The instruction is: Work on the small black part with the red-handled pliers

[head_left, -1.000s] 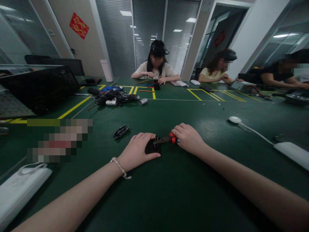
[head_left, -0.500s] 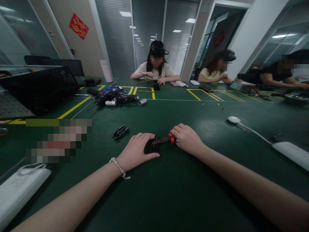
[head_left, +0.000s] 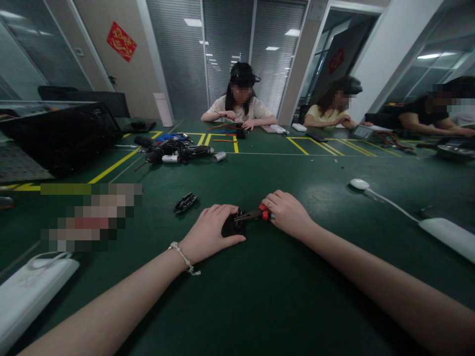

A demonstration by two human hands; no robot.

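Note:
My left hand (head_left: 211, 232) lies over a small black part (head_left: 233, 227) on the green table (head_left: 260, 296), fingers curled round it and pinning it down. My right hand (head_left: 287, 212) is closed on red-handled pliers (head_left: 256, 214). The pliers' thin jaws point left and touch the top of the black part. A second black plastic piece (head_left: 185, 202) lies loose a little to the left of my left hand.
A pile of black tools and silver cylinders (head_left: 174, 148) sits farther back on the left. A white puck with a cable (head_left: 360, 184) lies at the right, white devices (head_left: 449, 236) at both near sides. Three other people work at the table's far side.

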